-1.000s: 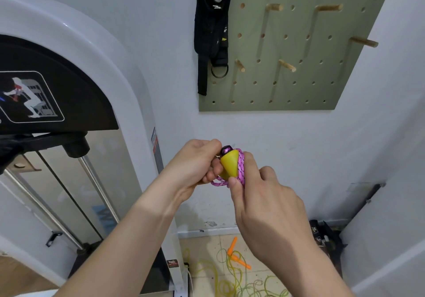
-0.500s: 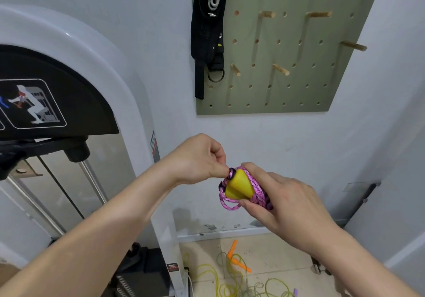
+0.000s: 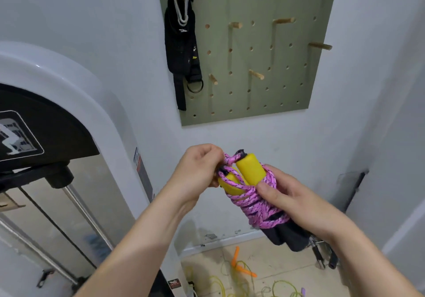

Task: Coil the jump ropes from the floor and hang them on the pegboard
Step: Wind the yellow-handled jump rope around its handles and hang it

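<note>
A pink jump rope with two yellow handles is wound into a tight bundle in front of me. My right hand grips the bundle from the right, thumb pressed on the pink coils. My left hand pinches a loop of the pink cord at the top of the bundle, beside the handle ends. The green pegboard hangs on the wall above, with several bare wooden pegs. A second jump rope, yellow-green with orange handles, lies loose on the floor below.
A black strap with a metal ring hangs from a peg at the pegboard's left edge. A white and black gym machine fills the left side. A dark object sits on the floor by the right wall.
The bundle has tipped so both yellow handles and the wound coils now show. My left hand has taken a loop at the top. The view has tilted up the pegboard.
</note>
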Demonstrator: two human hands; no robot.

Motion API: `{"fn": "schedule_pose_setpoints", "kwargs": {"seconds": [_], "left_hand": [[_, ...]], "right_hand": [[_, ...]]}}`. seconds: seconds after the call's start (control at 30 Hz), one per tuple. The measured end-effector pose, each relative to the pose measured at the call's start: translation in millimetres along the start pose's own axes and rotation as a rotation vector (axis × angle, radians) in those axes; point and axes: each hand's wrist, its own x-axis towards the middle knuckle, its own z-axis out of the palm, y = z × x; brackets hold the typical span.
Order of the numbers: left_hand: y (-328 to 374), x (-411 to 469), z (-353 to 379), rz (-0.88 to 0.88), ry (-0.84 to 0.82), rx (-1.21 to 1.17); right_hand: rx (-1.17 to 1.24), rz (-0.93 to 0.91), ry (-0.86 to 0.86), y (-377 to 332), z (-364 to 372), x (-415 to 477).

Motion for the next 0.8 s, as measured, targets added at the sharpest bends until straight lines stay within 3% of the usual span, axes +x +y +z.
{"fn": "schedule_pose_setpoints", "kwargs": {"seconds": [0.13,0.3,0.4,0.47,0.53,0.67,0.8], "left_hand": [[-0.2,-0.7,5.5,-0.031,-0.006,-0.066],[0.7,1.7,2.2,-0.114,-0.095,-0.051],[-3.0,3.9,0.0,-0.118,-0.062,-0.051],[-4.3,5.1,0.9,-0.066,0.011,-0.005],[-5.4,3.7,5.2,0.01,0.092,0.086],[-5.0,-1.6,14.2,0.156,0.28,0.299],[-1.1,-6.8,23.9,0.244,0.414,0.418]], "right_hand": [[0.144,0.013,0.108,-6.6,0.3,-3.6],[-0.017,-0.003,0.227,-6.4,3.0,3.7],[-0.204,-0.018,0.268,-5.1,5.6,1.6],[-0.483,-0.037,0.489,0.8,9.5,1.2],[-0.614,-0.067,0.663,2.3,16.7,3.0],[-0.472,-0.025,0.683,-0.4,23.4,9.4],[-0.175,0.093,0.703,-5.1,24.1,21.5]]}}
